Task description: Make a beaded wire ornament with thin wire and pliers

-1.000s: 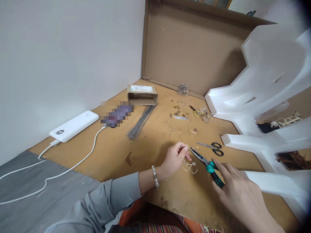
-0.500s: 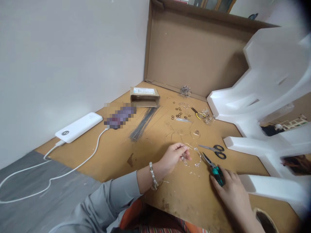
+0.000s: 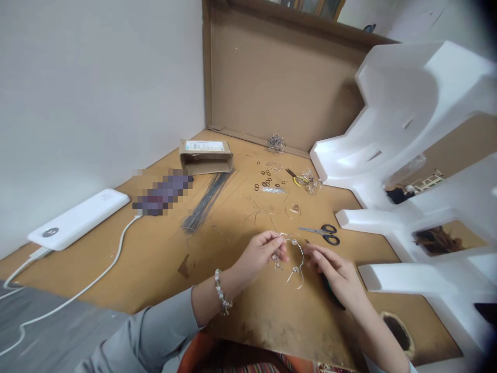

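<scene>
My left hand [image 3: 264,251] pinches a beaded wire piece [image 3: 295,269] between thumb and fingertips, closed on it. The piece curves to the right as a thin silvery loop with clear beads, its loose ends hanging over the table. Just right of that loop is my right hand [image 3: 333,269], empty, its fingers stretched out toward the wire and slightly apart. Under this hand lie the green-handled pliers [image 3: 330,288], mostly hidden by it. Beyond both hands rest black-handled scissors [image 3: 320,231], blades pointing left.
On the wooden table [image 3: 217,243] lie a bundle of straight wires [image 3: 205,204], dark rings [image 3: 266,182], yellow-handled pliers [image 3: 298,179] and tangled wire [image 3: 276,143]. A cardboard box [image 3: 206,157] and white power bank [image 3: 79,220] stand left. White foam [image 3: 382,277] borders the right.
My right hand has let go of the green-handled pliers and come up to the left, close to the beaded wire. My left hand keeps its pinch. The view has turned slightly right.
</scene>
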`<state>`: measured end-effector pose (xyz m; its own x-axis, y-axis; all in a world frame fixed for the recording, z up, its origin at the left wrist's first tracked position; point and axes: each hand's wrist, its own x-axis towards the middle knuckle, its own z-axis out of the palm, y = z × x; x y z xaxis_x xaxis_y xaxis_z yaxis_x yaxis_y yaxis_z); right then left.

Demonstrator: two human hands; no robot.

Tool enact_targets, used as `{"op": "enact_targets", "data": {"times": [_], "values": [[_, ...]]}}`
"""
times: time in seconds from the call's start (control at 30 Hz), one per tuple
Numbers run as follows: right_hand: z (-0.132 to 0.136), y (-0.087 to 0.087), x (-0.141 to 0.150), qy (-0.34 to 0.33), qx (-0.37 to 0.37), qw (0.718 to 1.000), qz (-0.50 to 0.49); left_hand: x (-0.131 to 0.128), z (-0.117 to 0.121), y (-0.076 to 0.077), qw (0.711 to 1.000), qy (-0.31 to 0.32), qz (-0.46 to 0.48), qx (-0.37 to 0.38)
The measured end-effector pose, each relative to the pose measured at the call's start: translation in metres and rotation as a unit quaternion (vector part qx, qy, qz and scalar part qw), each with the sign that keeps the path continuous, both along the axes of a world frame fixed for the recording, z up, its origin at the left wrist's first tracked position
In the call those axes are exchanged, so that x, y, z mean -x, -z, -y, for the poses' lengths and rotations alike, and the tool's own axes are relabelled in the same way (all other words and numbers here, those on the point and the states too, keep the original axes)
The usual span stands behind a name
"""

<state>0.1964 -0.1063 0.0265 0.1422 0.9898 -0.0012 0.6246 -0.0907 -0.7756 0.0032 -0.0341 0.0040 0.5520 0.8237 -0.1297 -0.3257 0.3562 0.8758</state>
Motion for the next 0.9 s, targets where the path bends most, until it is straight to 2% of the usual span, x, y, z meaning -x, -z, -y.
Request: {"op": "enact_targets", "data": {"times": [0.1,0.3,0.5,0.73,0.9], "values": [[-0.021,-0.007,0.016,-0.018,0.066,0.989,-0.132,0.000,-0.002,0.001,0.999,-0.010,-0.042,-0.015],[-0.037,0.009,0.016,-0.013,0.114,0.955,-0.273,-0.004,-0.006,0.006,0.996,-0.022,-0.084,-0.008],[-0.034,0.017,0.013,-0.019,0.107,0.940,-0.323,-0.006,-0.007,0.010,0.996,-0.010,-0.091,-0.020],[-0.033,0.017,0.017,-0.002,0.119,0.914,-0.388,-0.004,-0.009,0.013,0.995,-0.039,-0.093,-0.012],[-0.035,0.018,0.016,0.014,0.112,0.916,-0.384,-0.004,-0.009,0.017,0.995,-0.050,-0.090,-0.012]]}}
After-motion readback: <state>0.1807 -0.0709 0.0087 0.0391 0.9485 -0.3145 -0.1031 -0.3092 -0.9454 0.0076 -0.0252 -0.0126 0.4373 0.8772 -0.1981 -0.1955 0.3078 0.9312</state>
